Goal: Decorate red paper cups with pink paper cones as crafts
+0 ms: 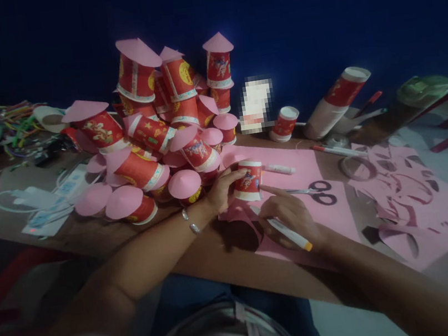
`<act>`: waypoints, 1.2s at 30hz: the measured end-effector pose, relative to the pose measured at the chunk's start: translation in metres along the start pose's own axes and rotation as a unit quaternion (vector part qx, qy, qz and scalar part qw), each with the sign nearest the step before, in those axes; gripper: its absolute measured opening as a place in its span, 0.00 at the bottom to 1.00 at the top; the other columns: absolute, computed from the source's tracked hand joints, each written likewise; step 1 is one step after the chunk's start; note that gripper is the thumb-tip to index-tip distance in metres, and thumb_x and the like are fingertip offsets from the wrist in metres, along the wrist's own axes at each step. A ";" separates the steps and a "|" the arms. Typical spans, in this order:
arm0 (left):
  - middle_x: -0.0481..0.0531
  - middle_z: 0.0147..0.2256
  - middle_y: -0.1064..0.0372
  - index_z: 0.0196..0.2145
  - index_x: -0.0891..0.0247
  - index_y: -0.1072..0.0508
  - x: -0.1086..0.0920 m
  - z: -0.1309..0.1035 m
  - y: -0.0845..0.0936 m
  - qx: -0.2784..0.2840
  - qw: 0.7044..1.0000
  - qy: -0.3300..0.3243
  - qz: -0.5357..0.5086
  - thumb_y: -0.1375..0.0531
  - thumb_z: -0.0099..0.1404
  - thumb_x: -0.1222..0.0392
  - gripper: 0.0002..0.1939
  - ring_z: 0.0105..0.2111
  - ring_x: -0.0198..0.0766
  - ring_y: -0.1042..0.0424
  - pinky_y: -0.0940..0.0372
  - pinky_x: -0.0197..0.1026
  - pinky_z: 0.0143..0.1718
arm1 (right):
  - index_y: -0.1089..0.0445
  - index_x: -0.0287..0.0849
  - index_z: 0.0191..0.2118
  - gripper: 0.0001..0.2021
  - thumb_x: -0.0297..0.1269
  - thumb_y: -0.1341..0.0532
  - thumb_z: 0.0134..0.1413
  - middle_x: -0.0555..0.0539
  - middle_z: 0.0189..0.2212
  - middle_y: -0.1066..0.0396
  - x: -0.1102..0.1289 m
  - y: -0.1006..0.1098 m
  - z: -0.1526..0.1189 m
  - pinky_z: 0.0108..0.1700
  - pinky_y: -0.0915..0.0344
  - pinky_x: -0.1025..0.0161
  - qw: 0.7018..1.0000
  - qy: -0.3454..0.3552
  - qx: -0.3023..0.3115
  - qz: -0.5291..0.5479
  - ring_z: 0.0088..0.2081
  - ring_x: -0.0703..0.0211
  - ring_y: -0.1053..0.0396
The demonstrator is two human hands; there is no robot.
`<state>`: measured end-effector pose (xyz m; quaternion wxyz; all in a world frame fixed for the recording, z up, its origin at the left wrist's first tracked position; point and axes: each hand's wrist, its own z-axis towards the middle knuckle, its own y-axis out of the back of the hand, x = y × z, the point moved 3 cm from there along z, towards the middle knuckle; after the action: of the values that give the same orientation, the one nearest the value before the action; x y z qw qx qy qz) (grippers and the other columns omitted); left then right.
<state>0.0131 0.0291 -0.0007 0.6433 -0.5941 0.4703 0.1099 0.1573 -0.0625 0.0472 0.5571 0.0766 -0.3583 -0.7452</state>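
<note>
My left hand (224,189) is wrapped round the side of a red paper cup (247,181) with printed figures and white bands at both ends. The cup is over pink paper (289,153). In my right hand (292,216) is a white pen with an orange end (288,234), which looks like a marker. The index finger of that hand stretches to the cup's lower right side. Behind the cup lies a white tube (279,168). Black-handled scissors (322,192) rest on the pink paper just right of the cup.
Left of the cup, red cups with pink cone tops (123,166) are piled up. A power strip (54,202) with a white cable lies further left. Pink paper scraps (415,184), a tape roll (357,168), a leaning cup stack (338,100) and one cup (285,124) are on the right.
</note>
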 end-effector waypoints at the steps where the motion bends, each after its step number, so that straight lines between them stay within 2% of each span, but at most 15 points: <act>1: 0.53 0.36 0.23 0.45 0.67 0.24 0.001 0.000 0.000 0.007 1.000 0.006 0.003 0.29 0.55 0.55 0.21 0.32 0.37 0.25 0.32 0.39 0.37 | 0.35 0.44 0.39 0.07 0.24 0.41 0.58 0.54 0.26 0.30 0.000 0.000 0.000 0.59 0.28 0.44 1.000 0.003 0.000 0.005 0.26 0.64 0.32; 5: 0.50 0.32 0.26 0.45 0.66 0.25 0.002 -0.004 0.000 0.028 0.998 0.011 0.052 0.28 0.55 0.54 0.23 0.29 0.35 0.27 0.33 0.38 0.34 | 0.35 0.44 0.39 0.08 0.23 0.41 0.58 0.54 0.26 0.30 0.001 -0.002 0.000 0.59 0.27 0.44 1.000 0.011 0.003 0.014 0.26 0.64 0.31; 8: 0.50 0.32 0.26 0.47 0.65 0.27 0.003 -0.005 0.003 0.011 0.995 0.018 0.094 0.27 0.55 0.54 0.25 0.30 0.36 0.26 0.32 0.39 0.33 | 0.35 0.44 0.40 0.09 0.23 0.41 0.57 0.54 0.27 0.29 0.001 -0.003 0.000 0.59 0.27 0.44 1.000 0.018 0.002 0.017 0.26 0.64 0.32; 11: 0.51 0.34 0.25 0.48 0.65 0.28 0.003 -0.005 0.003 0.008 0.995 0.013 0.094 0.28 0.56 0.54 0.25 0.31 0.37 0.25 0.30 0.39 0.34 | 0.34 0.44 0.41 0.09 0.24 0.40 0.57 0.53 0.27 0.28 0.001 0.000 0.000 0.57 0.26 0.45 1.000 0.024 -0.015 0.003 0.27 0.63 0.30; 16: 0.52 0.36 0.25 0.46 0.67 0.27 0.001 -0.004 0.001 0.004 0.997 -0.007 0.077 0.28 0.55 0.55 0.24 0.32 0.37 0.25 0.30 0.40 0.36 | 0.34 0.45 0.39 0.08 0.25 0.39 0.58 0.52 0.26 0.28 -0.001 0.007 0.003 0.42 0.23 0.55 0.996 -0.004 -0.052 -0.072 0.28 0.60 0.27; 20: 0.51 0.34 0.25 0.48 0.67 0.28 0.002 -0.005 0.000 0.009 0.997 -0.002 0.070 0.28 0.56 0.56 0.25 0.32 0.36 0.26 0.30 0.40 0.36 | 0.33 0.45 0.38 0.06 0.27 0.38 0.59 0.49 0.27 0.26 -0.003 0.008 0.003 0.33 0.29 0.62 0.993 -0.023 -0.053 -0.099 0.30 0.59 0.26; 25: 0.52 0.35 0.25 0.49 0.67 0.28 0.001 -0.005 0.000 0.017 0.997 0.004 0.074 0.29 0.56 0.56 0.25 0.33 0.37 0.25 0.31 0.40 0.37 | 0.33 0.44 0.36 0.06 0.26 0.38 0.59 0.50 0.26 0.27 -0.004 0.007 0.001 0.32 0.32 0.63 0.994 -0.033 -0.043 -0.097 0.27 0.61 0.29; 36: 0.54 0.38 0.24 0.49 0.68 0.28 0.000 -0.006 -0.002 0.006 0.997 0.005 0.076 0.28 0.54 0.56 0.28 0.33 0.36 0.26 0.32 0.40 0.38 | 0.33 0.43 0.37 0.04 0.27 0.39 0.59 0.49 0.26 0.26 -0.005 0.006 0.001 0.32 0.33 0.63 0.995 -0.030 -0.035 -0.090 0.27 0.60 0.29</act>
<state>0.0119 0.0236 0.0017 0.6343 -0.5531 0.5182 0.1524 0.1630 -0.0581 0.0504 0.4791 0.0665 -0.3407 -0.8062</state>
